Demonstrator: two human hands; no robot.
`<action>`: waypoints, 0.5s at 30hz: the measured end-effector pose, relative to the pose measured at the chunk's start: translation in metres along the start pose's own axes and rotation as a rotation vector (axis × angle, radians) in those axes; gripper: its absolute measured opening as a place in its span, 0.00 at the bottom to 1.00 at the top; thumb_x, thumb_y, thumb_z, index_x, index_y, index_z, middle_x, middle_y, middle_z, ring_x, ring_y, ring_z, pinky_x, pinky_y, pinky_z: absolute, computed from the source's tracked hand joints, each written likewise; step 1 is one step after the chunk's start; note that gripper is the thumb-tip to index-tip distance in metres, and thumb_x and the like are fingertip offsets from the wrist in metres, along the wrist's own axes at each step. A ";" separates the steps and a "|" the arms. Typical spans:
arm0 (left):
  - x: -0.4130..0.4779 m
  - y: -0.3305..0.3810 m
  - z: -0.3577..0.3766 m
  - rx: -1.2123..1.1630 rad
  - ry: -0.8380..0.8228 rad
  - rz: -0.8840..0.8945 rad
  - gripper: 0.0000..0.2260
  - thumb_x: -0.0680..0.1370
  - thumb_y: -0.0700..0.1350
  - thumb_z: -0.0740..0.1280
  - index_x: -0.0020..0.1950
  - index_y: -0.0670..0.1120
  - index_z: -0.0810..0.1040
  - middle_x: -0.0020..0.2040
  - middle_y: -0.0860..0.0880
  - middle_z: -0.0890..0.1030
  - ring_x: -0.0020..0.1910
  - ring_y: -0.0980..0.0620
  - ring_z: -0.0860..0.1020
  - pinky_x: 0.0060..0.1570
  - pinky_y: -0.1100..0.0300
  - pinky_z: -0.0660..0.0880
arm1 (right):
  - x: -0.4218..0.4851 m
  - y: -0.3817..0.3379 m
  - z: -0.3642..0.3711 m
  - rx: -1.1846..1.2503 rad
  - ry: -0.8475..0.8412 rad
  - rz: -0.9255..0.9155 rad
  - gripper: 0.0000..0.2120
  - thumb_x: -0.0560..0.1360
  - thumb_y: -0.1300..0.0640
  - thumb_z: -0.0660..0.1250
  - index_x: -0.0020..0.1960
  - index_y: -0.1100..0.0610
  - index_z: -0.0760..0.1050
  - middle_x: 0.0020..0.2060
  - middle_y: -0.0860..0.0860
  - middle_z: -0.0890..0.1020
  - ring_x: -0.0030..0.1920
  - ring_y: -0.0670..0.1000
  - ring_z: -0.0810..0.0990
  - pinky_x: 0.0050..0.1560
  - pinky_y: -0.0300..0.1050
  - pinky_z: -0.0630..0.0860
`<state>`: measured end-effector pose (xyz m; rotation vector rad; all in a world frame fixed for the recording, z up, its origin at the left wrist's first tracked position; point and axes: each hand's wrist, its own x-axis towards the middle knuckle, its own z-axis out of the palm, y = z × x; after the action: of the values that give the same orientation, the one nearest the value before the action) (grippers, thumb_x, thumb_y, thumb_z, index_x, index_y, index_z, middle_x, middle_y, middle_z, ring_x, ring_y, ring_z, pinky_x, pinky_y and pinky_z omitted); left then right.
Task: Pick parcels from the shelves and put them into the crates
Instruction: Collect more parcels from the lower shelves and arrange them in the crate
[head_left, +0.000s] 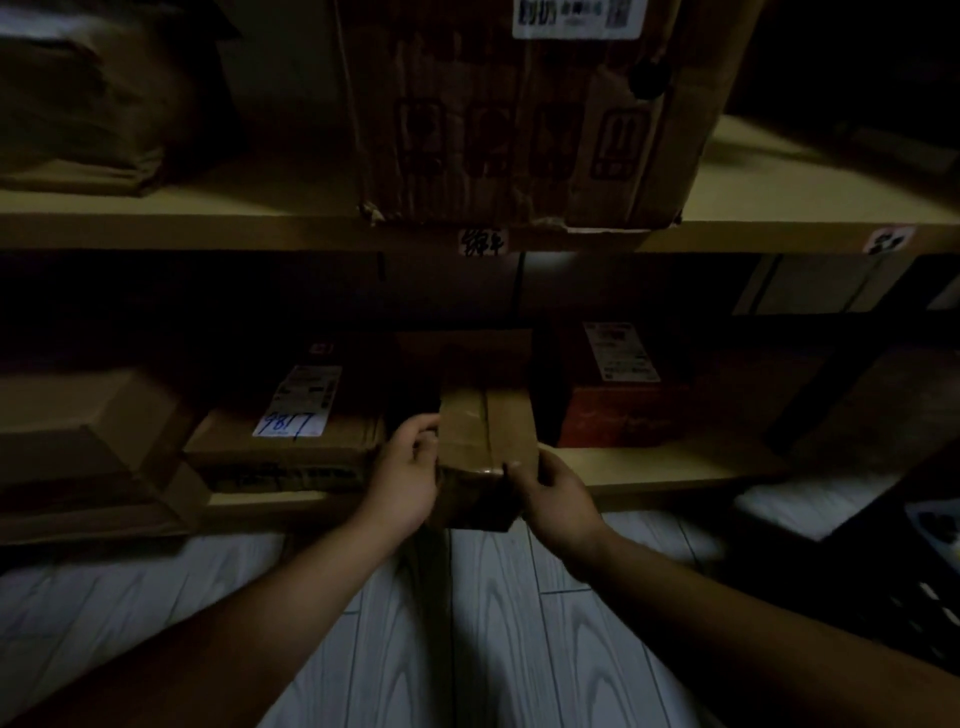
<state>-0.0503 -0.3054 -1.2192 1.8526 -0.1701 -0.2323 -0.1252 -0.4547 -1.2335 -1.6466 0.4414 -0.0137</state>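
sticking out past the front edge of the lower shelf (649, 470), parcel (485, 431) sits between both hands, taped seam running down its top. left hand (405, 478) on its left side, fingers curled round the left edge, thumb on the near face. right hand (558, 499) at the near right corner, thumb on top, fingers wrapped underneath. both hands grip; parcel's near end hangs over the floor (493, 623), far end still back in the shelf bay.

same shelf: flat box (291, 447) just left of parcel, white label with blue handwriting. red box (623, 415) just right, white label on top. carton (88, 431) further left, tilted.

upper shelf (260, 228): big box (519, 119) directly above, label at its top, lower corners torn. wrapped bundle (88, 104) to its left.

crate (914, 587): dark, at far right edge, on the floor, well apart from parcel. contents too dark to tell.

light very low; detail poor.
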 end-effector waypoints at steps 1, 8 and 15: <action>0.001 -0.001 -0.001 -0.005 0.004 -0.005 0.12 0.82 0.43 0.54 0.63 0.52 0.71 0.52 0.54 0.76 0.50 0.58 0.75 0.43 0.63 0.72 | 0.000 0.000 -0.001 -0.007 0.014 -0.012 0.18 0.81 0.50 0.59 0.70 0.46 0.64 0.62 0.45 0.75 0.58 0.46 0.77 0.51 0.40 0.75; -0.001 -0.021 -0.002 -0.066 -0.156 -0.459 0.26 0.79 0.56 0.60 0.75 0.53 0.58 0.71 0.47 0.66 0.69 0.43 0.66 0.65 0.48 0.66 | 0.009 0.002 -0.003 -0.136 0.017 -0.053 0.24 0.82 0.48 0.58 0.76 0.45 0.59 0.68 0.48 0.70 0.59 0.43 0.73 0.46 0.29 0.71; 0.003 -0.023 0.009 -0.271 -0.159 -0.466 0.21 0.73 0.52 0.71 0.63 0.48 0.72 0.58 0.46 0.80 0.52 0.51 0.78 0.49 0.55 0.74 | 0.012 -0.003 -0.015 -0.187 -0.028 0.046 0.36 0.73 0.34 0.65 0.75 0.47 0.62 0.73 0.48 0.58 0.70 0.54 0.67 0.63 0.45 0.72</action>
<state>-0.0495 -0.3074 -1.2441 1.5811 0.1818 -0.6920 -0.1169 -0.4721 -1.2321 -1.8170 0.4711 0.0870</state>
